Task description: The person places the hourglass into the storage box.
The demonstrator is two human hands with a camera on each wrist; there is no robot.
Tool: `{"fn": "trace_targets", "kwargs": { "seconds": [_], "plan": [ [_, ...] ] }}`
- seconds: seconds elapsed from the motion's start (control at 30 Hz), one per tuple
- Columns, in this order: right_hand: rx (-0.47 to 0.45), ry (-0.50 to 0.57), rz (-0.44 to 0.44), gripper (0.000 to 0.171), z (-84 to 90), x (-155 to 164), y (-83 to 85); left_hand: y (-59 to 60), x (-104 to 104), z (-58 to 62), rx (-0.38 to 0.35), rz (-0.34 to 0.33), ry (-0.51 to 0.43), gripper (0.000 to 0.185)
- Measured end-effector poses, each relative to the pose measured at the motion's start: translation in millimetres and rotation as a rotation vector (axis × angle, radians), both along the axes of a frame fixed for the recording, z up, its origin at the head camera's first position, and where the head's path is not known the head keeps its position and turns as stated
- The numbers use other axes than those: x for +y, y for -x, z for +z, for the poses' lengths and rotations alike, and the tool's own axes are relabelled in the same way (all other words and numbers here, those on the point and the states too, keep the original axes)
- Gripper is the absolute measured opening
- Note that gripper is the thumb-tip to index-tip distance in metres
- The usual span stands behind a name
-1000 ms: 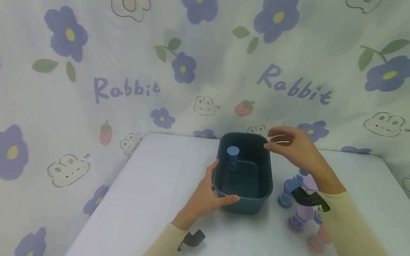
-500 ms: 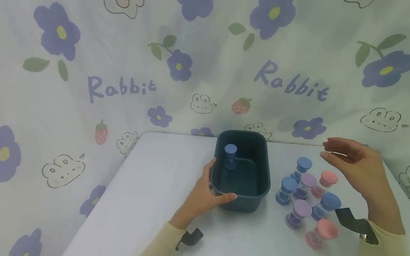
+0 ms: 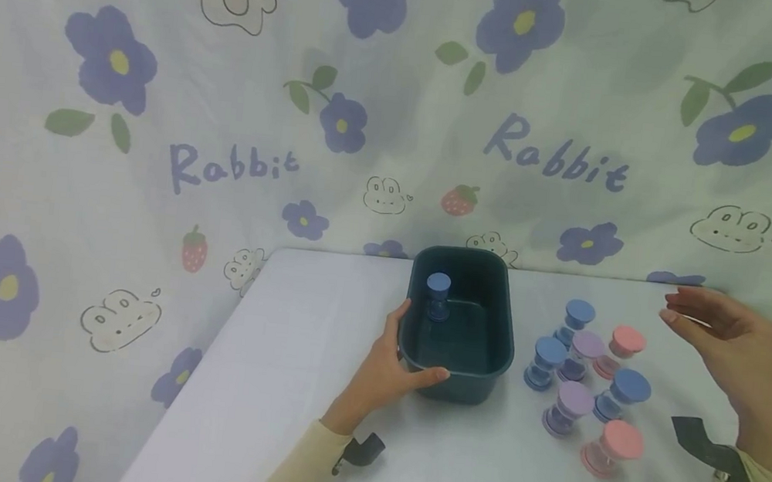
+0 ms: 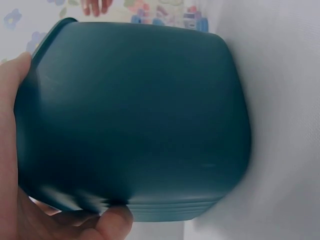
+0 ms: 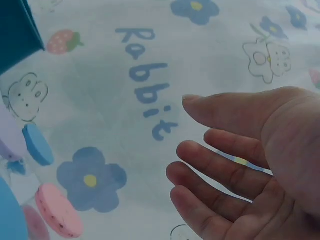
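White table [image 3: 316, 389] stands against a floral "Rabbit" curtain [image 3: 232, 102].

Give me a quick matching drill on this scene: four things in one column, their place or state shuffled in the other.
Things:
1. left hand
2. right hand
3. blue sand timer
4. pink sand timer

Places or states:
A. stands inside the bin
B. open in the air, holding nothing
C. grips the bin's near corner
D. on the table, nearest the camera in the group

Pairs: 1-C, 2-B, 3-A, 4-D
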State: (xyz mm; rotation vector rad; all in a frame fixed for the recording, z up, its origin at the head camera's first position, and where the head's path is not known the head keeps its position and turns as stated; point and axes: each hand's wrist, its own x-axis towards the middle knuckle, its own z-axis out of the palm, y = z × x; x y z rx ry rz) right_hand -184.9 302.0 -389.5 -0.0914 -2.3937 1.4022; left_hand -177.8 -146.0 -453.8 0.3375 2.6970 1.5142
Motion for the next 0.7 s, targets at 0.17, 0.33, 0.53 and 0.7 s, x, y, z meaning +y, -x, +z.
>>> {"fn": "trace_targets", "kwargs": {
  "seconds": [0.17,0.33,0.53,0.7],
  "plan": [
    [-0.018,0.017,0.021,0.042,-5.2,4,3.0,0.0,0,-0.8,-0.005,0.002,0.004,0.122],
    [-0.034,0.041,0.045,0.041,-14.9,10,6.4,-0.1,2,-0.9,-0.005,0.007,0.014,0.122],
    [-0.041,0.025,0.098,0.043,-30.9,17,14.3,-0.4,2,-1.1,0.000,0.008,0.015,0.122],
    [-0.121,-0.047,0.147,0.054,-45.7,22,20.0,-0.7,2,-1.0,-0.001,0.008,0.019,0.122]
  ]
}}
